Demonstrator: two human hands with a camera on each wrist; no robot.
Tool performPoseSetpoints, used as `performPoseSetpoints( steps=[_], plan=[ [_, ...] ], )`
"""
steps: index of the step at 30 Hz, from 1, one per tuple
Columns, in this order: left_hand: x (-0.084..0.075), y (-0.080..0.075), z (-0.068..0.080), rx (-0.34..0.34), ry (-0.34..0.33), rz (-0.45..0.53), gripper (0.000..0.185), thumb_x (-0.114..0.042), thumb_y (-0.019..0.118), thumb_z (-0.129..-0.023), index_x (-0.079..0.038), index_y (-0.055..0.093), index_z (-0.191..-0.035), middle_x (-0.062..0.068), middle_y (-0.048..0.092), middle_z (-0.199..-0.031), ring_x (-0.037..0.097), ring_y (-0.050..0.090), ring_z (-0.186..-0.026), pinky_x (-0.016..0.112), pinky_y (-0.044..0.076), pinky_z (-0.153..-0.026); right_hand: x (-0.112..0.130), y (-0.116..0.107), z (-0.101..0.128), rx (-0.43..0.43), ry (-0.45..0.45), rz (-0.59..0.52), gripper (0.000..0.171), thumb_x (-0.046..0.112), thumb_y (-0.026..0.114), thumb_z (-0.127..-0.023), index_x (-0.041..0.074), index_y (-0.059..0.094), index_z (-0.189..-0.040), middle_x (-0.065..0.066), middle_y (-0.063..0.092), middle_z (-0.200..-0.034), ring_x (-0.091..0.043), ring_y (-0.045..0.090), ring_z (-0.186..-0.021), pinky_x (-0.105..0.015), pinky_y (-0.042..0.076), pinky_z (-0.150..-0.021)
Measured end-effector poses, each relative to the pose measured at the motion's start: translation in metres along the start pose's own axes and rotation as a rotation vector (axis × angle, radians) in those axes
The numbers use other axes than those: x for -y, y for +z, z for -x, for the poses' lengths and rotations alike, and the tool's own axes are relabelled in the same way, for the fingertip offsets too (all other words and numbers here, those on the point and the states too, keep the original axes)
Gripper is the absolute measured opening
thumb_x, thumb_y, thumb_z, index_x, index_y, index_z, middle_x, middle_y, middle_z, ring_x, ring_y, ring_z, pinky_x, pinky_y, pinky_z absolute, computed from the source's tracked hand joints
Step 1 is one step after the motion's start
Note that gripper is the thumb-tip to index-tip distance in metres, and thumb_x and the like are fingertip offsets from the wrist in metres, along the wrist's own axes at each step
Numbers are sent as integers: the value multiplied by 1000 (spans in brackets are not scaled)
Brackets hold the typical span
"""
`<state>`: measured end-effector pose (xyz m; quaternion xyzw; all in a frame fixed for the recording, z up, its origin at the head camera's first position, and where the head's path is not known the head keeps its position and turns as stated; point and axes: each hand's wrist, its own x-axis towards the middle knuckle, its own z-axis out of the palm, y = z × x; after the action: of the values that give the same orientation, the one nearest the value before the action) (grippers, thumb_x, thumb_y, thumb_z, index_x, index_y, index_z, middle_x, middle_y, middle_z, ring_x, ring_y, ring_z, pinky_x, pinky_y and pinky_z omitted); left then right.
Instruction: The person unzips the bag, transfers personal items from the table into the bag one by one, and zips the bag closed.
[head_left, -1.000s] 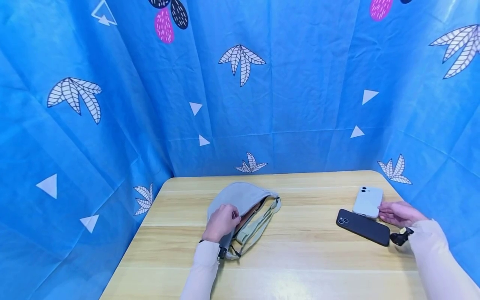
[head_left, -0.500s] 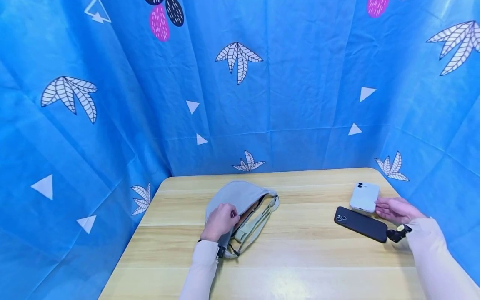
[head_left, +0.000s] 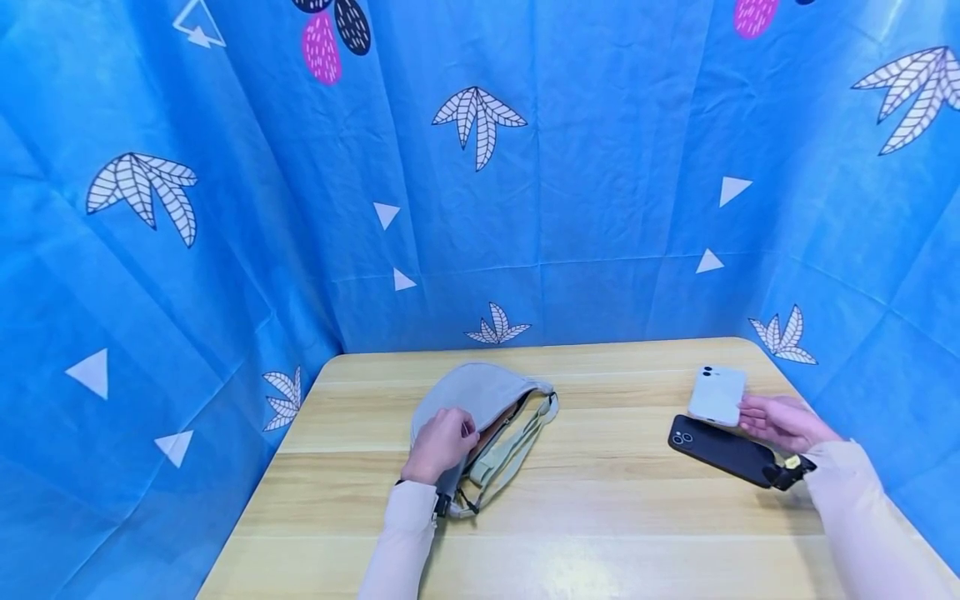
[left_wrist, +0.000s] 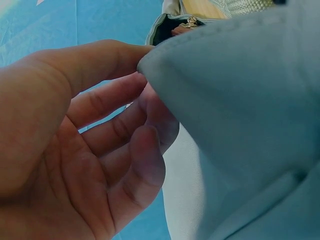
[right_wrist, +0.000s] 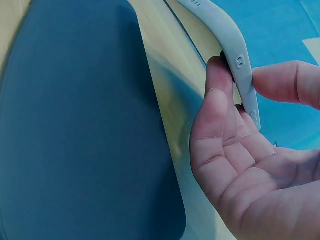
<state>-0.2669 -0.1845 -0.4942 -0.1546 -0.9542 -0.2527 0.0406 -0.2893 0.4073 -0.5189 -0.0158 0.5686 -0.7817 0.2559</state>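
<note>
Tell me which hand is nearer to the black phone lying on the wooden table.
Right. The right hand pinches the white phone directly beside the black phone. The left hand is far across the table, gripping the grey fabric sling bag.

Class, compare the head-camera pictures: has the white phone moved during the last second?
Yes. The white phone, pinched by the right hand, has shifted left and lifted, now overlapping more of the black phone, which stays flat on the table.

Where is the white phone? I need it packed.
Head view, right side of the table: the white phone is pinched by the right hand, just behind the black phone.
</note>
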Motion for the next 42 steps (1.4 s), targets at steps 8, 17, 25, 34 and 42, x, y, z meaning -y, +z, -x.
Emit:
performPoseSetpoints(
  steps=[8,17,25,34,42],
  plan=[
    [0,0,0,0,-4,-2,8,-15,74,-93,-13,76,-85,0,74,-82,8,62,-67,27,53,-63,0,13,-4,-40,25,-3,35,6,40,-110,17,73,-102,1,77,-101,-9,73,-94,-24,60,-87],
    [-1,-3,0,0,-8,5,8,-14,74,-93,-12,76,-86,2,74,-83,8,62,-67,27,53,-63,-1,25,-10,-18,1,21,34,7,40,-110,19,71,-104,1,77,-104,-9,73,-97,-25,59,-89],
    [-3,-3,1,8,-18,1,7,-14,74,-93,-12,76,-87,2,74,-83,8,62,-67,27,53,-62,-2,43,-17,-43,-8,85,30,6,41,-110,17,69,-104,3,76,-101,-7,72,-93,-23,59,-86],
    [-3,-4,1,0,-18,2,8,-14,74,-93,-12,76,-86,1,74,-82,7,61,-65,27,52,-62,-6,60,-24,-46,-8,99,25,4,44,-108,16,66,-106,2,77,-98,-7,72,-89,-22,59,-83],
    [-3,-3,3,-4,-8,3,8,-13,74,-93,-12,76,-85,1,73,-80,8,60,-64,27,51,-60,-9,77,-29,-45,-16,115,18,3,47,-107,13,61,-111,1,76,-99,-8,72,-90,-23,60,-83]
  ],
)
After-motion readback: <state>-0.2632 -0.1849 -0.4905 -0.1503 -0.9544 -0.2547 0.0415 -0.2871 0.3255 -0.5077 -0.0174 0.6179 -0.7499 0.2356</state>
